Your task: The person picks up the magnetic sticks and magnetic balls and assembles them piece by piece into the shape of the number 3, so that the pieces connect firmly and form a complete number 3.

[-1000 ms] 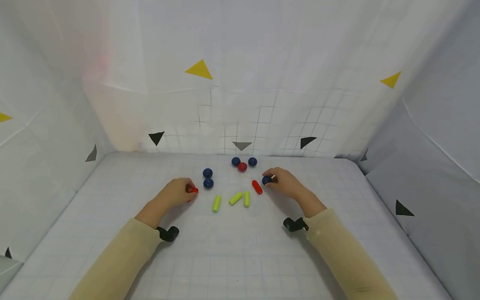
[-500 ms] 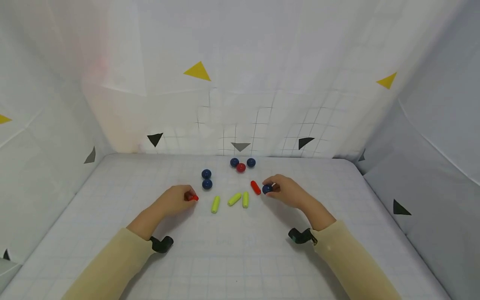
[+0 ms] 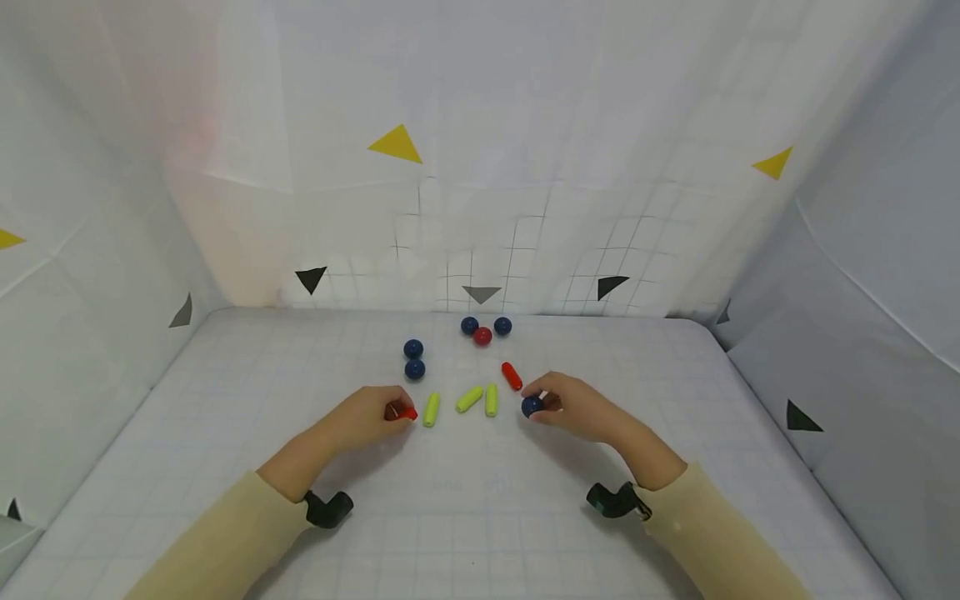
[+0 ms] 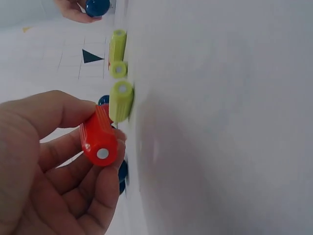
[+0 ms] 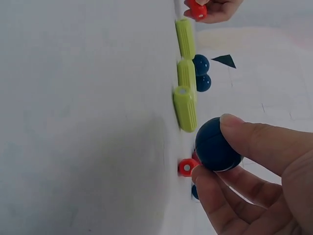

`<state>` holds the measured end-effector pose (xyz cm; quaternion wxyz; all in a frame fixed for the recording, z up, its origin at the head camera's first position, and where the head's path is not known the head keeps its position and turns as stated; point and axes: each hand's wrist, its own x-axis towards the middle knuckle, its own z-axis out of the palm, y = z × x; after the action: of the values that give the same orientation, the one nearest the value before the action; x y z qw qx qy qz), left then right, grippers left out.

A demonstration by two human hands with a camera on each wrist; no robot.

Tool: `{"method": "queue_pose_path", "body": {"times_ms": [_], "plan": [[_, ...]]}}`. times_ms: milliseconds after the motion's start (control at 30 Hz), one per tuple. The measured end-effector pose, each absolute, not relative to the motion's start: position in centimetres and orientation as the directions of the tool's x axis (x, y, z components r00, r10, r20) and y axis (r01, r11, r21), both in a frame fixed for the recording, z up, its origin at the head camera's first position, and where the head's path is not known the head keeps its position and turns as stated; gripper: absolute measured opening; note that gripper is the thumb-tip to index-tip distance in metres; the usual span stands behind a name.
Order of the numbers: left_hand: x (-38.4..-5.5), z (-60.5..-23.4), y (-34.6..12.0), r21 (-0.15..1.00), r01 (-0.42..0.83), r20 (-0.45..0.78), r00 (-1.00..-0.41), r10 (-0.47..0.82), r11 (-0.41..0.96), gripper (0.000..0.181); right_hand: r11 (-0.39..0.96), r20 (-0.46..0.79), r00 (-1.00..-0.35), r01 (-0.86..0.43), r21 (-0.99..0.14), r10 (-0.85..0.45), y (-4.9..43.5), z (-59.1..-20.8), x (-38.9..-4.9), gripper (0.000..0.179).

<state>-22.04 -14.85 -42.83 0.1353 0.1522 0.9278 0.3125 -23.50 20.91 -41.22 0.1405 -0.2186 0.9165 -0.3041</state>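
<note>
My left hand (image 3: pixel 367 417) pinches a red ridged rod (image 4: pixel 100 134) between thumb and fingers; a pale round spot shows on the rod's end. My right hand (image 3: pixel 581 408) pinches a dark blue ball (image 5: pixel 215 146) between thumb and fingertips. Between the hands lie three yellow-green ridged rods, the left one (image 3: pixel 431 410) just right of my left hand, then a slanted one (image 3: pixel 469 399) beside an upright-pointing one (image 3: pixel 491 400). A second red rod (image 3: pixel 512 376) lies just beyond my right hand's fingertips.
Two blue balls, one of them nearer (image 3: pixel 415 369), touch left of centre. Farther back a red ball (image 3: pixel 482 336) sits between two blue balls (image 3: pixel 469 326). White sheets with yellow and black triangles wall the white gridded table (image 3: pixel 465 517) at the back and sides.
Both hands have come nearer to the person, carrying the red rod and the blue ball. The left hand has also shifted right, toward the yellow-green rods. The other pieces stay put.
</note>
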Motion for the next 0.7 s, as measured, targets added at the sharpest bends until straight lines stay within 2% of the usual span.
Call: {"method": "queue_pose_path", "body": {"times_ms": [500, 700], "plan": [[-20.6, -43.7, -12.6, 0.747, 0.232, -0.163, -0.844, 0.51, 0.623, 0.018, 0.648, -0.125, -0.8, -0.372, -0.664, -0.587, 20.3, -41.9, -21.4, 0.038], [-20.3, -43.8, -11.4, 0.763, 0.263, -0.16, -0.808, 0.566, 0.591, 0.017, 0.616, -0.135, -0.79, -0.345, -0.708, -0.598, 19.6, -42.0, -20.8, 0.037]]}}
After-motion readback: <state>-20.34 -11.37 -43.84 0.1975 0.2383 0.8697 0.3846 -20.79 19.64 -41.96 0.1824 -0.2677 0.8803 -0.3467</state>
